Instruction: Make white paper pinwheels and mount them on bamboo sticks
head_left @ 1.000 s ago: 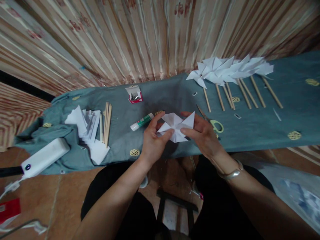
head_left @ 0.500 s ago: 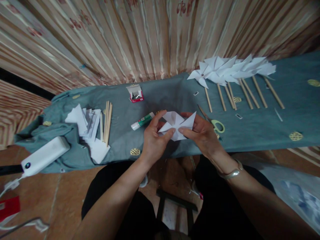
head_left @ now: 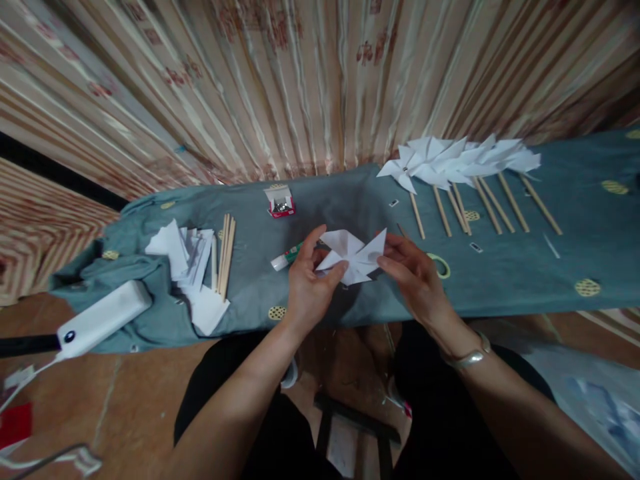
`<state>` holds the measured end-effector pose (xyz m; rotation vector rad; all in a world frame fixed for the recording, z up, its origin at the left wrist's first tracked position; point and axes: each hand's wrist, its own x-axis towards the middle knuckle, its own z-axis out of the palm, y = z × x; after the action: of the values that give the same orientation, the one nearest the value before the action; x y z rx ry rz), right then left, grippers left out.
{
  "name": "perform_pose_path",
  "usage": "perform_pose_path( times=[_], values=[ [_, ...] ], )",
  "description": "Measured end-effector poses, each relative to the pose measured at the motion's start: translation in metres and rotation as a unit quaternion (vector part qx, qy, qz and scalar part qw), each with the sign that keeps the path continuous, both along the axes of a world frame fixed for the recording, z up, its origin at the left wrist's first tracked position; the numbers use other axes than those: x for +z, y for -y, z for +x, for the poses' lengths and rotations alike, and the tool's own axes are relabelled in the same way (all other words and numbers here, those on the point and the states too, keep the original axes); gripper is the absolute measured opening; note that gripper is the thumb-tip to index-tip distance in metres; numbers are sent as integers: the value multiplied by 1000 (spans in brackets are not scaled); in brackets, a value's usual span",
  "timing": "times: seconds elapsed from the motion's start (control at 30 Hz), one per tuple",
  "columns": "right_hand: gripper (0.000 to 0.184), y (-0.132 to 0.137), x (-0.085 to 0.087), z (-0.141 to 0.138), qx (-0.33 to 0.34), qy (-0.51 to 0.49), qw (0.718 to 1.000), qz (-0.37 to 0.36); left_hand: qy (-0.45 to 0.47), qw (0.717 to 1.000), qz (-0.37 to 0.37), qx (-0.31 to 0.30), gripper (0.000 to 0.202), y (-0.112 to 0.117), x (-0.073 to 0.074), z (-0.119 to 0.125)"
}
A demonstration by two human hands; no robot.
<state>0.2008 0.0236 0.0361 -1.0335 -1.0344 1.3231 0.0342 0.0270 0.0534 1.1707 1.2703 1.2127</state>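
Observation:
A folded white paper pinwheel is held up above the near edge of the cloth. My left hand grips its left side, the thumb pressed on the paper near the middle. At its right blade my right hand pinches the paper edge between thumb and fingers. Partly behind my left hand lies a green and white glue stick. Scissors with light green handles show in part behind my right hand. Beyond them, a small red and white box stands open with shiny metal pieces inside.
Several white pinwheels on wooden sticks lie in an overlapping row at the back right. On the left are paper pieces, wooden sticks and a white power bank. A striped curtain hangs behind the cloth-covered table.
My right thumb has moved from the pinwheel's middle out to its right blade. My left hand keeps its hold. The whole view has shifted slightly.

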Motion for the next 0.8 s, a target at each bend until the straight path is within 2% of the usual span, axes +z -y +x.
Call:
perform_pose_path(
  times=[0.13, 0.23, 0.37, 0.47, 0.67, 0.73, 0.8],
  values=[
    [32, -4, -5, 4, -19, 17, 1000, -2, -29, 999, 27, 7, 71, -2, 5, -8],
    [35, -6, -7, 3, -37, 32, 999, -16, -105, 990, 91, 23, 77, -3, 12, -21],
    [37, -9, -10, -1, -47, 36, 998, -25, -259, 940, 218, 48, 77, -6, 18, -43],
    [38, -10, -13, -3, -43, 56, 997, -25, -317, 907, 271, 50, 76, -7, 19, -55],
    [39, -11, -16, -4, -47, 89, 995, -23, -340, 891, 297, 46, 64, -6, 20, -70],
    [38, -12, -16, -7, -54, 97, 994, -18, -335, 896, 285, 60, 54, -6, 21, -77],
    [37, -13, -15, -12, -56, 104, 993, -10, -306, 914, 252, 83, 48, -6, 22, -83]
  ],
)
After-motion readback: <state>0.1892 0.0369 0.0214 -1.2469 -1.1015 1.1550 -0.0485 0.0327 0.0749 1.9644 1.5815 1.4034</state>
